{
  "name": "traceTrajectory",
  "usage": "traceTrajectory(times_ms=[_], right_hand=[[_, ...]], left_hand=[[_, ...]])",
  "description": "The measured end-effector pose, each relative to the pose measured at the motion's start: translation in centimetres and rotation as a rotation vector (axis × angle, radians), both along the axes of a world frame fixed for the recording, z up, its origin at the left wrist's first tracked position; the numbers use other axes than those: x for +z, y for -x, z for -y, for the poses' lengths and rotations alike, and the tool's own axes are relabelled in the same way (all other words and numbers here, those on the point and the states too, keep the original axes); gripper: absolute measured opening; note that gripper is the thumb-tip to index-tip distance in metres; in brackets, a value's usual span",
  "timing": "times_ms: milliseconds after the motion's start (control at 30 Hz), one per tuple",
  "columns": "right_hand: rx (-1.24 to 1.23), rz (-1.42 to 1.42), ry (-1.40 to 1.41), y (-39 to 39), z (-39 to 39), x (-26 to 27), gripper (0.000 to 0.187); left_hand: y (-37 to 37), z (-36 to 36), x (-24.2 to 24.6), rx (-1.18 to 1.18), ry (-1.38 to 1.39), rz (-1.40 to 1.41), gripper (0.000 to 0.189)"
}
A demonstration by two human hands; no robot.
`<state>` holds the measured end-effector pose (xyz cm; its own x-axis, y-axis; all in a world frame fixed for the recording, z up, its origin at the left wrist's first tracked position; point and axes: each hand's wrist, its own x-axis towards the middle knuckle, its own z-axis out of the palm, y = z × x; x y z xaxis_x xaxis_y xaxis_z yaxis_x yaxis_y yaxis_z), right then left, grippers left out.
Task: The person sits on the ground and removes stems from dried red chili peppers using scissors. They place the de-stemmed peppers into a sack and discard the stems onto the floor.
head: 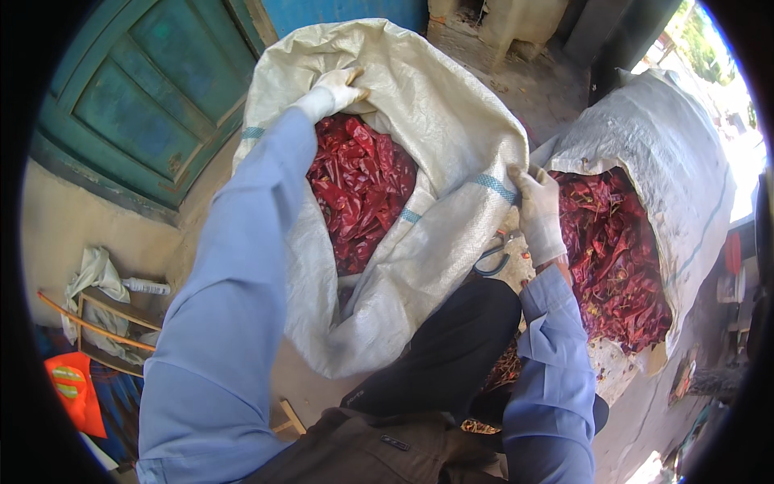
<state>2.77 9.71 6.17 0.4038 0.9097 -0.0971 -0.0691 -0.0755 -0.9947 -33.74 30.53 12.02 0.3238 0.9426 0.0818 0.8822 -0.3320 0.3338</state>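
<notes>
A large white woven plastic sack [441,109] with blue-checked stripes stands before me, its mouth wide and its rim folded outward. Dried red chili peppers [363,187] fill its inside. My left hand [340,91], in a whitish glove, reaches across to the far side of the mouth. Its fingers are spread against the sack's inner wall, above the peppers. At the right edge of the sack, my right hand [540,209], gloved too, pinches the fabric beside a blue stripe. Below that hand, partly hidden by the sack, lie scissors [494,257] with dark blue handles.
A second white sack [659,133] lies tipped at the right, showing more dried chilies [611,260]. A green wooden door [151,97] stands at upper left. Near the left wall are a wooden frame [118,311], a white tube [146,286] and an orange reflective cloth [75,390].
</notes>
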Motion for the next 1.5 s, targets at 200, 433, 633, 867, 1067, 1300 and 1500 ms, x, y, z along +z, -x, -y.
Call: traceTrajectory(times_ms=[200,433,633,867,1067,1300,1500], right_hand=[[-0.297,0.28,-0.389,0.1,3.4,3.5,0.032],[-0.068,0.528,-0.54,5.5,4.1,5.3,0.026],[0.127,0.662,-0.533,8.2,6.2,6.9,0.023],[0.396,0.663,-0.543,10.3,11.9,8.8,0.018],[0.399,0.289,-0.287,11.0,20.2,7.1,0.02],[0.4,0.392,-0.28,11.7,23.1,5.1,0.016],[0.473,0.508,-0.272,12.5,23.1,5.1,0.019]], left_hand=[[2.5,15.6,2.0,-0.554,0.096,-0.154,0.022],[15.2,16.2,4.0,-0.169,0.403,-0.957,0.023],[13.7,15.5,1.8,-0.161,0.086,-0.582,0.024],[6.1,16.0,3.0,-0.305,-0.079,-0.256,0.049],[19.3,25.2,5.1,0.219,-0.586,0.802,0.029],[38.7,44.6,-23.6,1.042,-0.1,0.992,0.036],[26.6,52.5,-38.2,1.102,0.805,0.925,0.054]])
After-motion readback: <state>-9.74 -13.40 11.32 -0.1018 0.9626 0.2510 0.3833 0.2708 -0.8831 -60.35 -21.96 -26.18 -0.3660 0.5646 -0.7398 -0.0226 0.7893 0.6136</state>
